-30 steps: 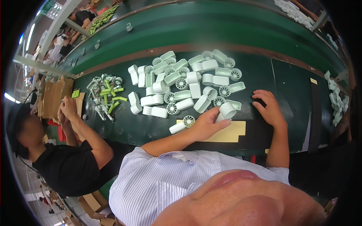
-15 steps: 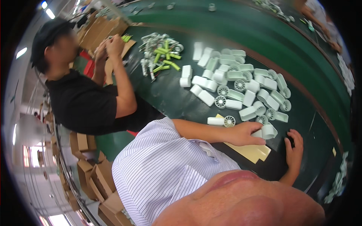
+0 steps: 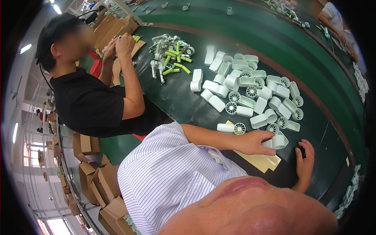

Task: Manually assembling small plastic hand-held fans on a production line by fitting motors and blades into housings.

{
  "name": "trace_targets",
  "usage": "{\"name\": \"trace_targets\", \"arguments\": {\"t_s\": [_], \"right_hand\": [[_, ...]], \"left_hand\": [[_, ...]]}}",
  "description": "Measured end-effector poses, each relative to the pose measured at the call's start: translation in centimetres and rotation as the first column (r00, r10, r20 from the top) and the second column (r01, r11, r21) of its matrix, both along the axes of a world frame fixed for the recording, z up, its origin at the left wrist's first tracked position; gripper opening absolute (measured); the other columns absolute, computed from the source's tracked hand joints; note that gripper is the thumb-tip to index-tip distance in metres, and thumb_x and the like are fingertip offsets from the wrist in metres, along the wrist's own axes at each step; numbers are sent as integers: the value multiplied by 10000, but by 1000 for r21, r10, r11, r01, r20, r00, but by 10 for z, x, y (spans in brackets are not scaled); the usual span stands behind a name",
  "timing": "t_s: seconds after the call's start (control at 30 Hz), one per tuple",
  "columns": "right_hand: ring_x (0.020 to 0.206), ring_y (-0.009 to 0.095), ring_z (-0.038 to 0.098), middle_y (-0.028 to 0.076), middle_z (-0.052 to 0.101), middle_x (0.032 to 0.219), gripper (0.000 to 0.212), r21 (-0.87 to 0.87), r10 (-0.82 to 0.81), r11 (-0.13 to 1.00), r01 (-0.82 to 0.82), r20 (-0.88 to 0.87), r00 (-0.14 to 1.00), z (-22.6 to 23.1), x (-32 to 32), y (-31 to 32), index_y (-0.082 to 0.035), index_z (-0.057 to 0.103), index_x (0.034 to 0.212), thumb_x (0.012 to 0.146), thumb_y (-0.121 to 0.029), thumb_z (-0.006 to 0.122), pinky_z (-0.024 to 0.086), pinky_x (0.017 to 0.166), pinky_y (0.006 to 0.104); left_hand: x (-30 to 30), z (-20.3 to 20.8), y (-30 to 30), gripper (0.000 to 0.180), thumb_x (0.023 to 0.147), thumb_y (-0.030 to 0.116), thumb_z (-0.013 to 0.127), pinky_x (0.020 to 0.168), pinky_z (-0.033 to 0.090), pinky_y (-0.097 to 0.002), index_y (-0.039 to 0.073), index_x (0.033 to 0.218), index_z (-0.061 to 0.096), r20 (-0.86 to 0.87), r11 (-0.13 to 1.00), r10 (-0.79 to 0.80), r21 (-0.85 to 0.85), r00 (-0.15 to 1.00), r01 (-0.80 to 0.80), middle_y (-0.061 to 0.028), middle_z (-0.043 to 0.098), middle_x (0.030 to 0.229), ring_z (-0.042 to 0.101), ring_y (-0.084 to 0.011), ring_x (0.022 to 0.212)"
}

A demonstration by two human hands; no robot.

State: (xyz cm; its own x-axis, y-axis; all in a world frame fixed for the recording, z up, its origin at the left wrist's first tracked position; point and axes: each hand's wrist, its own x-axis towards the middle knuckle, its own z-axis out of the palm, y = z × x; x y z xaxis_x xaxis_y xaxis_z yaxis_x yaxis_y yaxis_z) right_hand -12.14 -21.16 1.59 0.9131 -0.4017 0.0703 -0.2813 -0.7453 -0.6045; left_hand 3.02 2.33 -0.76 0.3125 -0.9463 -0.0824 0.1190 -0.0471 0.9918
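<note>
Held a pale mint plastic fan housing (image 3: 279, 141) in the left hand (image 3: 255, 143), narrowed with the thumb on the near side and the fingers on the far side, above the edge of a yellow sheet (image 3: 263, 161). Rested the right hand (image 3: 305, 159) just to the right of that housing, with fingers loosely bent and the thumb parted from them; could not tell whether the fingertips touched the dark green tabletop (image 3: 176, 97). Had a heap of similar housings (image 3: 246, 81) beyond the left hand, and lime-green cylinders (image 3: 171, 71) lying among wired parts (image 3: 158, 65) farther left. Saw a black-capped co-worker (image 3: 90, 100) on the left with both hands raised close together.
</note>
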Motion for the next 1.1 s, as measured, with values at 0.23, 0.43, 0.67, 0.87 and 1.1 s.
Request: {"name": "trace_targets", "arguments": {"t_s": [0.23, 0.43, 0.67, 0.87, 1.1], "right_hand": [[1165, 314, 527, 137, 596, 1208, 212, -5, -4, 1000, 4, -1, 1000, 2, -2, 1, -9, 626, 1038, 838, -78, 616, 386, 1009, 377], [1158, 308, 530, 127, 600, 1198, 203, 10, -14, 1000, 14, 12, 1000, 1, 0, 2, -16, 625, 1025, 829, -72, 621, 390, 1003, 371], [1164, 304, 528, 124, 601, 1202, 204, 9, -29, 1000, 29, 6, 1000, 1, -1, 3, -19, 627, 1025, 829, -72, 628, 389, 1006, 373], [1151, 313, 535, 131, 606, 1190, 199, -5, -32, 999, 33, 43, 999, 6, -4, 3, -15, 624, 1010, 821, -75, 637, 402, 991, 381], [1123, 313, 545, 129, 615, 1162, 216, -10, 12, 1000, -12, 74, 997, 3, -4, -2, -23, 631, 1014, 811, -95, 650, 416, 969, 377]], "left_hand": [[-1, 4, -1, 418, 819, 227, 749, 793, 475, -284, -2, 1117, 568, 18, 1000, -14, 12, 1000, 14, -80, 645, 975, 592, -123, 896], [-3, -7, -2, 443, 817, 214, 751, 808, 472, -285, -9, 1144, 554, -59, 999, 2, -49, 998, -5, -84, 639, 1004, 588, -124, 918], [-2, -2, 1, 438, 839, 222, 734, 820, 469, -288, -6, 1164, 548, -53, 1000, -29, -11, 998, 28, -85, 635, 1003, 584, -122, 918], [-5, -15, -5, 422, 864, 227, 710, 830, 470, -287, 3, 1180, 543, -47, 998, -22, -62, 999, 19, -76, 627, 993, 584, -115, 930], [-4, -11, -3, 411, 883, 138, 685, 883, 460, -275, 10, 1231, 507, -159, 997, -59, -52, 985, 51, -48, 597, 1093, 564, -100, 1005]]}}
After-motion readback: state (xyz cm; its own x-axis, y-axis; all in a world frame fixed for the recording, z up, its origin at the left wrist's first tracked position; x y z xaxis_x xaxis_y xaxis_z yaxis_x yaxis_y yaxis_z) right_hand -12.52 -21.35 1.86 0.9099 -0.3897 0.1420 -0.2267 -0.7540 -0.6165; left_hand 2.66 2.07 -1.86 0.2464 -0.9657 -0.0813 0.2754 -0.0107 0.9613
